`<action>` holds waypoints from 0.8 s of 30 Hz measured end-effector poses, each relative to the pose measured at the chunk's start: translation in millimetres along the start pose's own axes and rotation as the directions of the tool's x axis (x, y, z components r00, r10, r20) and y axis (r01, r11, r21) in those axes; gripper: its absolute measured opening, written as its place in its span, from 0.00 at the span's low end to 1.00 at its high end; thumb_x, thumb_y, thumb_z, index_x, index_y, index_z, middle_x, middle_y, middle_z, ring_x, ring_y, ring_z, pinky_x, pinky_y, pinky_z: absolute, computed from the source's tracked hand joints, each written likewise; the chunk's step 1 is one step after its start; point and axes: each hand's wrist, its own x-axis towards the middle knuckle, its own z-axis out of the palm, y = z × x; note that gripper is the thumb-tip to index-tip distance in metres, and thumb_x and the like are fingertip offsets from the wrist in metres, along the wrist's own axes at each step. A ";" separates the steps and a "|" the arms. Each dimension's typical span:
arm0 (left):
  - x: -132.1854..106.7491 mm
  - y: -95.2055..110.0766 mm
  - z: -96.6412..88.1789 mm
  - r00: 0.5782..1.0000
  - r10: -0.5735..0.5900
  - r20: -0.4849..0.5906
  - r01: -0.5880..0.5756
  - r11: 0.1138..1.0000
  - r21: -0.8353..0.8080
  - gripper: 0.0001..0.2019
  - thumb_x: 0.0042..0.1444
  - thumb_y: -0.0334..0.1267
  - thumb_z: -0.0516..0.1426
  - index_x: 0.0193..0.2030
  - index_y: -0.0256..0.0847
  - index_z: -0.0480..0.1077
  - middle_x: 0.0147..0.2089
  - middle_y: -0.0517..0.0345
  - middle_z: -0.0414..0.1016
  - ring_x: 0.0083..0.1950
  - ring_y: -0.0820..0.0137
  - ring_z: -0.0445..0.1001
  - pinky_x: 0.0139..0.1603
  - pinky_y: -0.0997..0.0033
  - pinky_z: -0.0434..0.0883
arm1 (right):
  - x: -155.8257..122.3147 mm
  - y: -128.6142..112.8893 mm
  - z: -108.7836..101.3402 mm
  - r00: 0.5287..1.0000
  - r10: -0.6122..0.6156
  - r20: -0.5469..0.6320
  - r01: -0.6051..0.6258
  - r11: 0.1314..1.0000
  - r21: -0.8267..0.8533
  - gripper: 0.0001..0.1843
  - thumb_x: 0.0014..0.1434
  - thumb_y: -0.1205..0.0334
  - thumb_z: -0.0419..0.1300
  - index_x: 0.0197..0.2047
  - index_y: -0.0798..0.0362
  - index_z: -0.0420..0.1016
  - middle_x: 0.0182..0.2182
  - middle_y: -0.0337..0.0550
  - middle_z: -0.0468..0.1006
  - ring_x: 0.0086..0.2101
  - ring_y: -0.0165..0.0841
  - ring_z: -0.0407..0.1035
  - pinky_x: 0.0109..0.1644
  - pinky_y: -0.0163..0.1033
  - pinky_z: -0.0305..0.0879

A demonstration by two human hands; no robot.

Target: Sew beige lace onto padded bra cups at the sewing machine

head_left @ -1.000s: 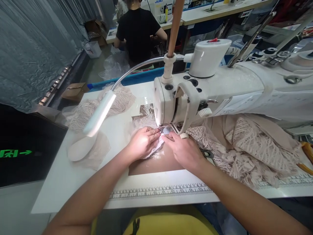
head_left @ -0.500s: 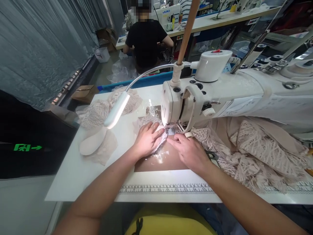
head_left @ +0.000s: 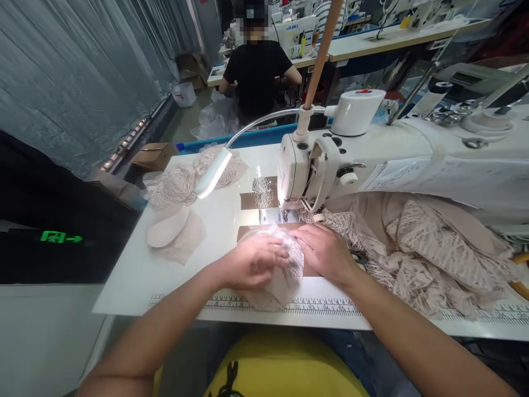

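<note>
A pale lace fabric piece, rounded like a cup, lies in front of the sewing machine at the table's near side. Over its left part rests my left hand, fingers bent and blurred by motion, so their grip is unclear. My right hand pinches the piece's upper right edge between thumb and fingers. The piece is clear of the presser foot, which sits above the metal needle plate. Part of the lace is hidden beneath my left hand.
On the table's left lie a smooth beige cup and bunched lace pieces. A lamp hangs over them. Heaped lace fabric fills the right side. A ruler strip runs along the front edge. A person sits ahead.
The lace piece has come out from under the presser foot toward me, turned over or spread out. Both hands have moved back with it, uncovering the needle plate. The view has shifted slightly.
</note>
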 end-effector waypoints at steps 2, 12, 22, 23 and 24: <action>-0.7 -0.4 4.8 0.980 -0.085 -0.179 0.090 0.996 0.018 0.17 0.56 0.30 0.52 0.51 0.40 0.72 0.55 0.52 0.74 0.59 0.64 0.69 0.63 0.58 0.65 | 0.2 -0.3 -0.2 1.000 0.006 0.002 -0.006 1.000 0.023 0.14 0.63 0.68 0.50 0.41 0.55 0.78 0.35 0.45 0.79 0.36 0.35 0.70 0.42 0.40 0.66; 32.0 -15.6 17.5 0.992 -0.085 -0.093 0.113 0.926 0.361 0.16 0.63 0.37 0.50 0.54 0.36 0.68 0.56 0.43 0.71 0.55 0.59 0.70 0.53 0.57 0.70 | 3.2 -2.5 3.6 0.973 0.093 0.211 -0.048 0.976 -0.210 0.20 0.59 0.74 0.50 0.51 0.53 0.75 0.36 0.45 0.76 0.36 0.36 0.66 0.41 0.39 0.59; 38.3 -26.5 6.7 0.982 -0.184 -0.040 0.178 0.840 0.512 0.23 0.58 0.38 0.50 0.59 0.32 0.65 0.63 0.44 0.65 0.49 0.58 0.68 0.49 0.56 0.68 | 13.7 -7.6 1.6 0.952 0.187 0.242 -0.116 0.953 -0.281 0.21 0.58 0.75 0.51 0.50 0.50 0.75 0.30 0.43 0.74 0.30 0.33 0.62 0.33 0.40 0.50; 39.0 -29.1 4.2 0.983 -0.180 -0.025 0.167 0.841 0.514 0.25 0.57 0.38 0.51 0.60 0.32 0.65 0.63 0.45 0.64 0.49 0.57 0.67 0.50 0.55 0.68 | 14.8 -8.0 1.9 0.949 0.197 0.247 -0.123 0.951 -0.284 0.21 0.58 0.74 0.51 0.50 0.49 0.75 0.30 0.43 0.74 0.30 0.33 0.62 0.33 0.40 0.50; 39.7 -31.7 1.5 0.984 -0.177 -0.007 0.155 0.842 0.516 0.26 0.56 0.38 0.51 0.61 0.32 0.64 0.64 0.45 0.63 0.50 0.57 0.67 0.50 0.55 0.68 | 15.9 -8.5 2.3 0.945 0.209 0.252 -0.133 0.948 -0.288 0.21 0.58 0.74 0.51 0.49 0.49 0.75 0.30 0.43 0.74 0.29 0.33 0.62 0.32 0.40 0.49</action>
